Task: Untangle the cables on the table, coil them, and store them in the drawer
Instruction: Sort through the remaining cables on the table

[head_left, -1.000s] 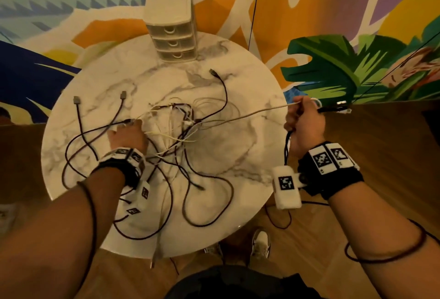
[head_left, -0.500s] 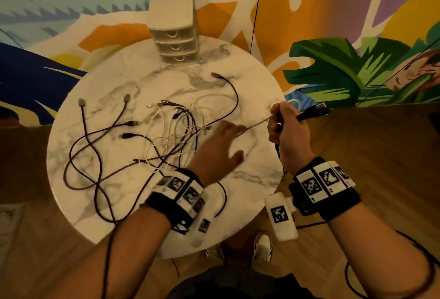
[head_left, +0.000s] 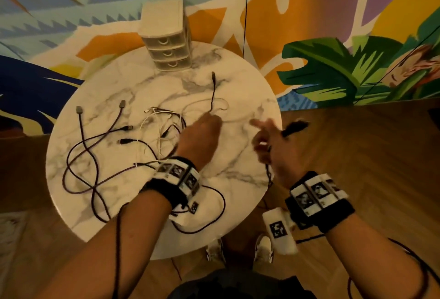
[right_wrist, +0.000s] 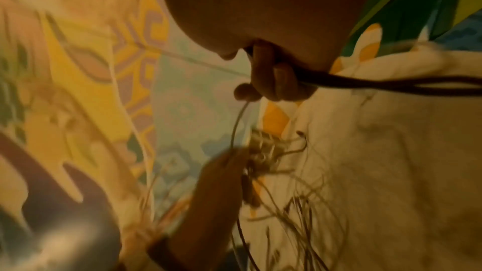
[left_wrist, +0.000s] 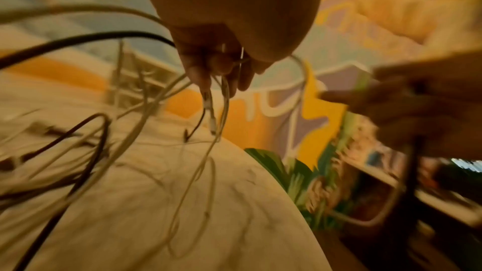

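Mostly limp, light cables sprawl tangled mid-bench. Left hand fingers pinch pale strands; right hand grips a dark cable. Best taken near the stiff plugs.

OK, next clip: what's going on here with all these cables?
A person is sorting a tangle of cables on a round marble table. The left hand grips pale and dark strands near the middle of the tangle. The right hand, at the table's right edge, holds a dark cable and pinches a thin pale one. Nothing looks coiled yet, and the small drawer unit at the far edge looks closed.
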A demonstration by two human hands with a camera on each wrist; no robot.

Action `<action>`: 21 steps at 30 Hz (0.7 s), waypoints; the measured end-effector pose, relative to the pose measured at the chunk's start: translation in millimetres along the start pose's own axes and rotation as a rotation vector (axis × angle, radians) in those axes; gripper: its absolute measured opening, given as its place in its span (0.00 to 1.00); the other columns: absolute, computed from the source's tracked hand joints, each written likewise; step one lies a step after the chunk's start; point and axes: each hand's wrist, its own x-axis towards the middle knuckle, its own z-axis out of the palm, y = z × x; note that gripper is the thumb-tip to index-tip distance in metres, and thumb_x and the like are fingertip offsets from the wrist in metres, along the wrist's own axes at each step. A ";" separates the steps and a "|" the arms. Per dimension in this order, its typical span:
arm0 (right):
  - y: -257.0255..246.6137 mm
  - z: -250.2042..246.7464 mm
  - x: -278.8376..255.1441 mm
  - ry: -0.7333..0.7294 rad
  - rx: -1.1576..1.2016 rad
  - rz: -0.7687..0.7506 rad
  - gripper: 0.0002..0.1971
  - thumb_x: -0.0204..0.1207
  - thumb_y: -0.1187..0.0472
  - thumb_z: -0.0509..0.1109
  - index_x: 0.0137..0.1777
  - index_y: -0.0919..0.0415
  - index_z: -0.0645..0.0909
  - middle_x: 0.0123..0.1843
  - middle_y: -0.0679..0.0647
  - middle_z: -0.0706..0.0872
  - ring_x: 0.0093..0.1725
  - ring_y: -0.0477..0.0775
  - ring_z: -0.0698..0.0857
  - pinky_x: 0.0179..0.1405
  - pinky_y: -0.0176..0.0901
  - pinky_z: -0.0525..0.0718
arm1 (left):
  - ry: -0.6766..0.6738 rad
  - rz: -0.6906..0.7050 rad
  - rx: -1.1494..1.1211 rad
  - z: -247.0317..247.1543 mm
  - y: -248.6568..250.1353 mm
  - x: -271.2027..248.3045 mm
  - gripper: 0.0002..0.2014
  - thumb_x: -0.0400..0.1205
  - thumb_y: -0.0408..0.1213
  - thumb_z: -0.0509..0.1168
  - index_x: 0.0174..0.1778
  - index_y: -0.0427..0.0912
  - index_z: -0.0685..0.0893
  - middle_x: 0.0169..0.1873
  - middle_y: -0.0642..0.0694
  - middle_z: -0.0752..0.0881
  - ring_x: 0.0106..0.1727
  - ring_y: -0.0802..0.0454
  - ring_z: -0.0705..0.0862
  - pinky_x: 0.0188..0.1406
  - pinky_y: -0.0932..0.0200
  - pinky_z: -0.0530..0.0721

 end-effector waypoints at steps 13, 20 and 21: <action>-12.4 3.6 12.1 0.072 0.047 -0.074 0.20 0.86 0.56 0.54 0.34 0.59 0.78 0.20 0.47 0.73 0.19 0.43 0.65 0.16 0.32 0.59 | 0.052 -0.256 -0.082 37.4 -89.6 -22.9 0.26 0.78 0.35 0.65 0.74 0.39 0.71 0.78 0.36 0.63 0.70 0.34 0.72 0.67 0.43 0.76; -24.5 -19.7 1.5 0.055 0.161 -0.125 0.17 0.86 0.55 0.54 0.38 0.59 0.77 0.22 0.48 0.73 0.21 0.43 0.65 0.18 0.33 0.57 | -0.563 -0.301 0.280 57.0 -131.4 -36.9 0.30 0.79 0.44 0.62 0.78 0.47 0.63 0.81 0.43 0.55 0.77 0.37 0.64 0.69 0.42 0.72; -28.0 -23.0 0.0 0.058 0.200 -0.158 0.17 0.86 0.55 0.54 0.38 0.59 0.76 0.21 0.46 0.72 0.21 0.43 0.65 0.19 0.34 0.57 | -0.577 -0.378 0.283 55.0 -131.4 -35.6 0.30 0.80 0.44 0.61 0.78 0.47 0.63 0.80 0.43 0.56 0.76 0.37 0.65 0.69 0.42 0.72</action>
